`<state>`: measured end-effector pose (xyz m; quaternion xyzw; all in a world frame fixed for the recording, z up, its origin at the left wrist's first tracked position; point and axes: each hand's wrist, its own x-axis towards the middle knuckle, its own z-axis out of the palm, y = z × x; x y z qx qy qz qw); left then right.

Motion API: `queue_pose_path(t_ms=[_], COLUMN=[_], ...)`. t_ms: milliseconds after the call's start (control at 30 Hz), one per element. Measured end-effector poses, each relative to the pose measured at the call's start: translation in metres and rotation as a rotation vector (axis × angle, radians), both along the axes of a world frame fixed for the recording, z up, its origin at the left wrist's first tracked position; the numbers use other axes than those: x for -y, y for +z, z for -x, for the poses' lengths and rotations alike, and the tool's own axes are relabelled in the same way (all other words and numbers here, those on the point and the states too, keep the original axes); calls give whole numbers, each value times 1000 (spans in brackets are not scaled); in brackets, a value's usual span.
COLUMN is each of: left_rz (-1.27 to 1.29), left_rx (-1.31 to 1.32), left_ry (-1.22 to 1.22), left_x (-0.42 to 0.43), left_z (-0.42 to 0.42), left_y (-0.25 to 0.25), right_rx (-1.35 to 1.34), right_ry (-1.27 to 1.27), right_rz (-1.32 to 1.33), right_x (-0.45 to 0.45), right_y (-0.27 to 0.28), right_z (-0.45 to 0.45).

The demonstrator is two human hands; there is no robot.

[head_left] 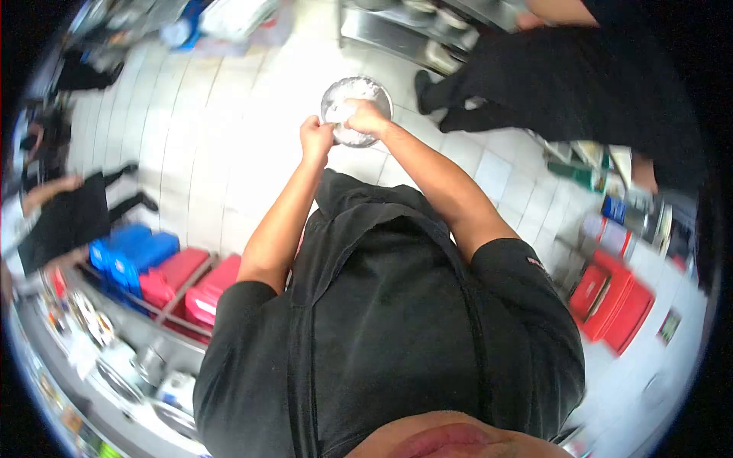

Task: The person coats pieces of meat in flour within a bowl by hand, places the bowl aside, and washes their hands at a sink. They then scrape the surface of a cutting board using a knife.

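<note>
A round metal bowl [387, 95] with white, powdery-looking contents [363, 88] is held out in front of my body over the tiled floor. My left hand [317, 140] is closed on the bowl's near left rim, thumb up. Reaching in from the right, my right hand [366, 118] is inside the bowl with its fingers curled at the white contents. Its fingertips are partly hidden, and what they hold cannot be made out.
At right stands a person in dark clothes [527, 84]; another in a dark apron [69, 221] is at left. Blue bins [134, 252] and red bins [175, 275] line the counter at lower left. A red container [611, 301] sits at right; a metal shelf [382, 34] is ahead.
</note>
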<state>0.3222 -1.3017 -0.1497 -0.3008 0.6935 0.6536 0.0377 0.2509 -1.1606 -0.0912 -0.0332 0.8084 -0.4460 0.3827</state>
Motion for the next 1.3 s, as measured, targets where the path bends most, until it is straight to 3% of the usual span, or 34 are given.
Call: queue_pose_path(t_ms=[33,67,133,233,433,600,667,767,867,967,1067,1100,1167,1233,1300], left_rz=[-65,-172,-315,-430,-397,-405,-372,-294,-274,-318,-274,-276,-259,-250,-245], left_rx=[5,-24,-60,-44,80,131,145,193,223,199,144,131,146,107,106], left_ry=[-43,-95,-180,-295,-674,-905,-981,-1070,-1135,-1131,-1141,-1136,-1093,-1124,-1124], left_x=[-27,-52,-118,-196,-403,-580,-630,-673,-730,-784,-841,-860,-884,-910,-941], left_z=[0,2,3,10,-11,-42,-47,-36,-49,-39,-24,-16,2,28,53], left_y=[23,20,42,54,79,89,93,59,73,73,61,42,37,11,21], right_rx=[-128,28,-256,-411,-368,-487,-485,-327,-394,-524,-100,-104,-233,-329,-366], right_ry=[-62,-147,-180,-272,-378,-606,-438,-226,-110,-610,-894,-1026,-1013,-1068,-1071], right_rz=[89,39,38,-150,-447,-552,-596,-648,-783,-920,-696,-645,-438,-248,-311], right_x=[-32,-65,-143,-231,-448,-595,-628,-660,-714,-751,-785,-798,-831,-874,-922], right_y=[-16,-3,-1,24,81,59,59,40,53,41,52,39,-8,-9,-15], right_z=[-5,-8,-20,-43,-114,-168,-184,-190,-228,-242,-205,-192,-171,-148,-126])
